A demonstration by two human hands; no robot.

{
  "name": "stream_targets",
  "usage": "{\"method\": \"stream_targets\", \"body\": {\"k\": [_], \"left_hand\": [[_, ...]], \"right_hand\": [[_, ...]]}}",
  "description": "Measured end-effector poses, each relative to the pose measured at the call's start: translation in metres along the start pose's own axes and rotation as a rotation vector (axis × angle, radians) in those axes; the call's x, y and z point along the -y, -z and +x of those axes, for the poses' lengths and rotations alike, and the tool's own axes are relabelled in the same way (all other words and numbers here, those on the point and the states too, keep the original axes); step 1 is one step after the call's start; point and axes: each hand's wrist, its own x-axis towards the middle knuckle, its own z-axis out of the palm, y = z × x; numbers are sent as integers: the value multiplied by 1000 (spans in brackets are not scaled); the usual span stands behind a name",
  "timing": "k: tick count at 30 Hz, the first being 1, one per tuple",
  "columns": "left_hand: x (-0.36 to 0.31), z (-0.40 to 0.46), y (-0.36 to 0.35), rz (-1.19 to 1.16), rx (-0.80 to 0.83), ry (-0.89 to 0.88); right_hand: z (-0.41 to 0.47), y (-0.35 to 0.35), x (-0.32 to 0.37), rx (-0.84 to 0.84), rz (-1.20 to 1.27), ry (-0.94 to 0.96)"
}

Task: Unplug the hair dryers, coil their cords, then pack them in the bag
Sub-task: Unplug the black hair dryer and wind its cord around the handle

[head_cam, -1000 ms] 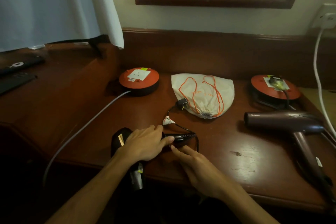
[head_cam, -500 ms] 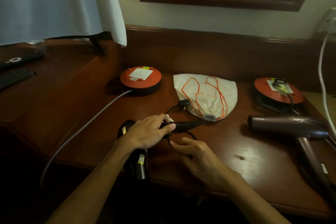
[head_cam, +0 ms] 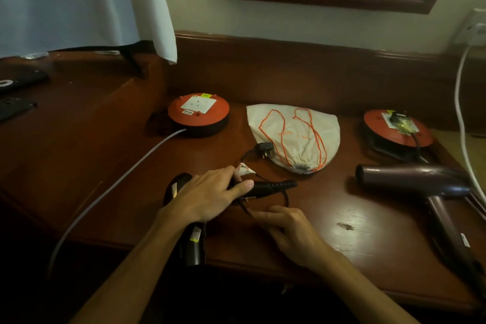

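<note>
A small black hair dryer lies at the table's front edge, partly under my left hand, which grips its handle. Its thin black cord loops on the table and its plug lies free beside the bag. My right hand pinches the cord near the handle. A white drawstring bag with orange strings lies flat behind. A larger purple hair dryer rests at the right, its plug in the right reel.
Two red extension reels sit at the back: one left with a grey cable running off the table, one right. A white cable hangs from a wall socket. Remotes lie far left under a white cloth.
The black dryer's handle has swung to the right under my left hand. My right hand moved a little forward along the cord. The view shifted slightly.
</note>
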Motion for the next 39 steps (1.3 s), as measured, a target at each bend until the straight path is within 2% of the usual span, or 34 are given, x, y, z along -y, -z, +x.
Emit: {"method": "stream_targets", "body": {"k": [2, 4, 8, 13, 17, 21, 27, 32, 35, 39], "left_hand": [[4, -3, 3, -31, -50, -4], [6, -6, 3, -35, -78, -18], [8, -13, 5, -33, -76, -54], [2, -16, -2, 146, 75, -120], [4, -16, -5, 133, 36, -176], [0, -17, -6, 147, 44, -195], [-3, -15, -7, 156, 41, -141], [-7, -10, -10, 142, 78, -98], [-2, -6, -7, 124, 34, -103], [1, -5, -6, 29, -55, -110]], "right_hand": [[9, 0, -4, -94, -75, -40], [19, 3, -8, -115, -79, -91], [47, 20, -15, 131, 135, -185], [100, 33, -37, 357, -99, -218], [125, 51, -32, 482, -99, -278], [139, 60, -6, 591, -144, -248], [138, 66, 9, 517, -110, -248], [133, 79, 30, 519, -153, -188], [130, 85, 45, 509, -192, -124], [119, 84, 58, 407, -232, -51]]}}
